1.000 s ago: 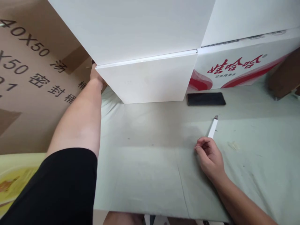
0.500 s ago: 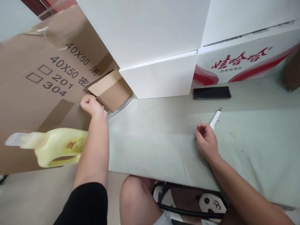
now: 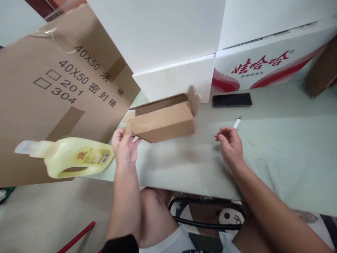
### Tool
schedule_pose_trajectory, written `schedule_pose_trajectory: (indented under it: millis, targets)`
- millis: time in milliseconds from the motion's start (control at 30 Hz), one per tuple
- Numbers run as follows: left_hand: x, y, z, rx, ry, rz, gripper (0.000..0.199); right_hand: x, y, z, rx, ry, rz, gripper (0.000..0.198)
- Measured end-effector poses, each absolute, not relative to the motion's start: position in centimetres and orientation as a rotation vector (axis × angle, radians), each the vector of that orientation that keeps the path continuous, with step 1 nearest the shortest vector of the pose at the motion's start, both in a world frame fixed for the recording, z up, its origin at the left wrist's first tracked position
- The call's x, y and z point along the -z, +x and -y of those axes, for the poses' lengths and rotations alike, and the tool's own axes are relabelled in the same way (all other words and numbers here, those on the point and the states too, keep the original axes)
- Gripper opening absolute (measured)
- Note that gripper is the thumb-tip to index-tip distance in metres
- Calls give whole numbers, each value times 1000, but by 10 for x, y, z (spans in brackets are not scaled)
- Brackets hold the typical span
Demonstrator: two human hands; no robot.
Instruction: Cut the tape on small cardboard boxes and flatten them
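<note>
A small brown cardboard box (image 3: 164,123) with raised end flaps is tilted above the table, its near corner pinched by my left hand (image 3: 125,146). The flap at its far right end is blurred by motion. My right hand (image 3: 231,146) hovers over the table right of the box, fingers curled in and nothing visible in them. Just behind that hand lies a white utility knife (image 3: 237,122) with its blade out, its lower part hidden by the hand.
A yellow bottle (image 3: 79,157) lies on its side left of my left hand, against a large printed carton (image 3: 34,116). White boxes (image 3: 171,77) and a red-and-white carton (image 3: 263,66) line the back of the table (image 3: 168,168). A black phone (image 3: 232,99) lies before them.
My left hand has brought the small cardboard box from beside the large carton to the right, over the middle of the table. My right hand has shifted slightly; the knife stays on the table.
</note>
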State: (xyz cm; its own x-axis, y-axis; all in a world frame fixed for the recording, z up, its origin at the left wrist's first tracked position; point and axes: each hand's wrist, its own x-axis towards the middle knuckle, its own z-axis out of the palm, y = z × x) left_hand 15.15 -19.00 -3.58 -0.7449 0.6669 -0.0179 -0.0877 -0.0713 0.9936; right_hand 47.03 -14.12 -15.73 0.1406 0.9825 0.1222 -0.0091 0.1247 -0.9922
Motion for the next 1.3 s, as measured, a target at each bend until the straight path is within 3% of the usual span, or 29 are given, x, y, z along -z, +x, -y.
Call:
schedule_pose_trajectory:
  millis: [267,433,500,633,900,1100,1200,1300]
  targets:
    - [31,187,167,-1238,1157,-1567,39,123,497,125,-872,-753,1147,37]
    - [35,183,167,-1190,1624,-1657,28,95,504,132,-821,-647,1252,24]
    - [39,184,166,-1214,1684,-1649,24,86,509,135,-780,-648,1320,30]
    - [45,186,165,-1163,1707,-1650,31,67,521,138,-726,-618,1570,39]
    - [37,179,174,-1098,1736,-1554,59,55,543,139,-517,-610,1743,25]
    - [33,179,178,-1146,1613,-1417,83,60,543,149,-826,-871,1672,36]
    - [35,183,177,-1118,1616,-1214,79,65,541,150,-911,-848,1652,44]
    - [35,189,177,-1042,1651,-1182,62,72,540,148,-998,-768,1618,51]
